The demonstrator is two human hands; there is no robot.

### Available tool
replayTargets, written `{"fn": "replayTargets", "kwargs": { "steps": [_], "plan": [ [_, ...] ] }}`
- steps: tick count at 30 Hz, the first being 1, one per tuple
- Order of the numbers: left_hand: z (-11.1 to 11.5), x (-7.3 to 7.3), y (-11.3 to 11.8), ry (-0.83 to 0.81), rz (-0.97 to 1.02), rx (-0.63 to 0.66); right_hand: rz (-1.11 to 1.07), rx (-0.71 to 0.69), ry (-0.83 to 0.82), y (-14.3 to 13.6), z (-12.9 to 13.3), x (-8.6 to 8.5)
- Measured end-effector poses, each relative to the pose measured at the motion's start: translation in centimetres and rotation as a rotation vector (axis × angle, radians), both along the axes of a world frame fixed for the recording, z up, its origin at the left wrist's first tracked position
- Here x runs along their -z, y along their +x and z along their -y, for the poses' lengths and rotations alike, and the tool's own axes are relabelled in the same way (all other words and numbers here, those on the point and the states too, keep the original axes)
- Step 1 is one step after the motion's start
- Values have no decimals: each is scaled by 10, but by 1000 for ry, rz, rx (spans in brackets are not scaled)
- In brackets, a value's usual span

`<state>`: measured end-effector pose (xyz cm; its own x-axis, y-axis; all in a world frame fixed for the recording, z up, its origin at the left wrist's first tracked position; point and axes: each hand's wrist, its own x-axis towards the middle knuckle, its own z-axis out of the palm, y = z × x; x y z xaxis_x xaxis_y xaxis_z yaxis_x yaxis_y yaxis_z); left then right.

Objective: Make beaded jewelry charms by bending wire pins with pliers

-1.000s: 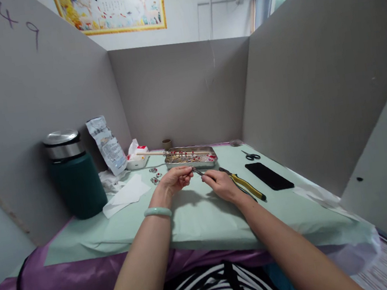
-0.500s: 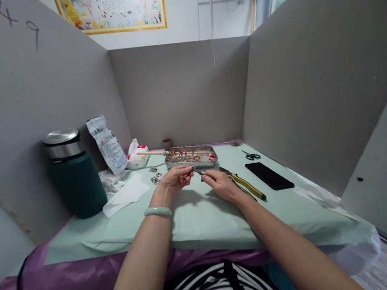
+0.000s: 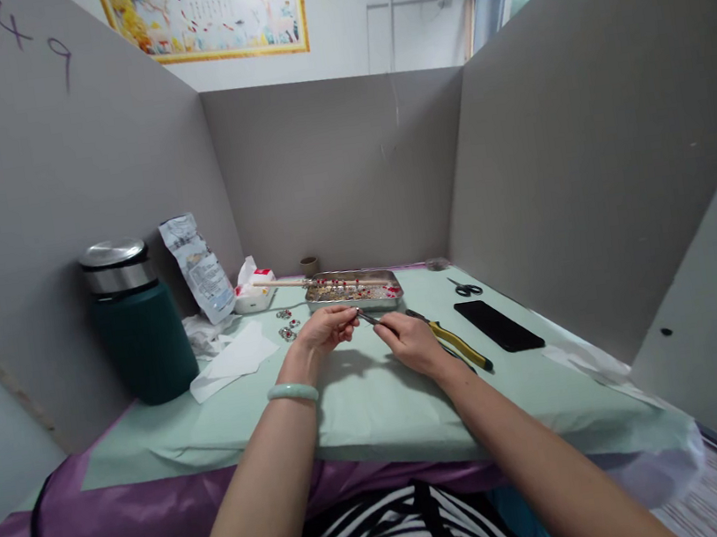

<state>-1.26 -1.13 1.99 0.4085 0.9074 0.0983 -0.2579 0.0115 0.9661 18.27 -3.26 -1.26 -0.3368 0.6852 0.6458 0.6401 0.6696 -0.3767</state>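
Above the front middle of the table, my left hand [image 3: 327,329] pinches a tiny piece between thumb and fingertips; it is too small to make out. A pale green bangle [image 3: 292,392] is on that wrist. My right hand [image 3: 411,341] is closed around a slim metal-tipped tool [image 3: 369,318], whose handle is mostly hidden in the palm. The tool's tip meets the left fingertips. Yellow-and-black pliers [image 3: 459,343] lie just right of my right hand. Several small silver ornaments with red centres [image 3: 287,333] rest left of my left hand.
Behind the hands stands a metal tray [image 3: 357,306] of red and gold beads, a stick across it. Scissors [image 3: 467,290] and a black phone [image 3: 498,325] lie right. A green flask [image 3: 142,343], tissue pack [image 3: 256,297] and white paper [image 3: 235,361] are left. Grey partitions [image 3: 345,172] surround the table.
My right hand has shifted very slightly right, with the tool still in it. My left hand stays in place, and the things on the table have not moved.
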Motion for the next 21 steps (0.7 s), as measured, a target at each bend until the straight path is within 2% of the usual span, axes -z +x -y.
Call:
{"fn": "replayTargets", "kwargs": {
  "steps": [3,11,21],
  "plan": [
    [1,-1,1,15,-23,-25,-11,-13,-23,0,0,0],
    [4,-3,-5,-18,-41,40,-111,-258,-269,4,-2,-4],
    [7,-6,-7,-61,-9,155,-227,-431,-697,5,7,-11]
  ]
}}
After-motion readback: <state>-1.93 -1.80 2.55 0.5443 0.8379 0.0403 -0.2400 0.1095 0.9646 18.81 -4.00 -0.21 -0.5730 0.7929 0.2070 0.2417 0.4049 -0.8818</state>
